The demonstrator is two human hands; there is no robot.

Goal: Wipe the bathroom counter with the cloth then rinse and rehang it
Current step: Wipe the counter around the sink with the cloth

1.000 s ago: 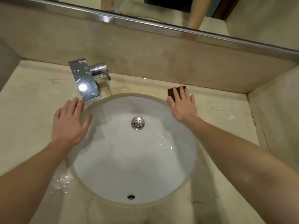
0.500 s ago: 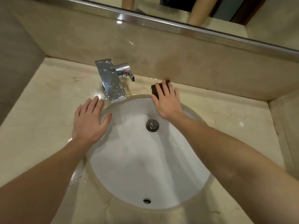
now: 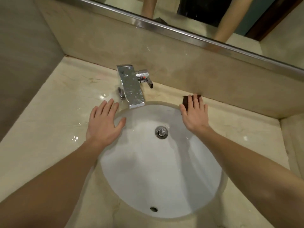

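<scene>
A small dark brown cloth [image 3: 185,101] lies on the beige marble counter [image 3: 49,122], behind the sink's far right rim and close to the backsplash. My right hand [image 3: 195,116] presses flat on it with fingers spread, so only the cloth's far left corner and a bit of its top edge show. Resting flat and empty, my left hand [image 3: 103,124] is on the wet counter at the basin's left rim, just left of the faucet.
A white oval basin [image 3: 164,175] with a metal drain plug [image 3: 161,132] is set into the counter. The chrome faucet [image 3: 131,86] stands behind it, with its lever on the right. Water pools left of the faucet. A backsplash [image 3: 197,71] and mirror rise behind; side walls close both ends.
My right hand slid the cloth left along the back of the counter toward the faucet, then back a little to the right. My left hand stays at the basin's left rim.
</scene>
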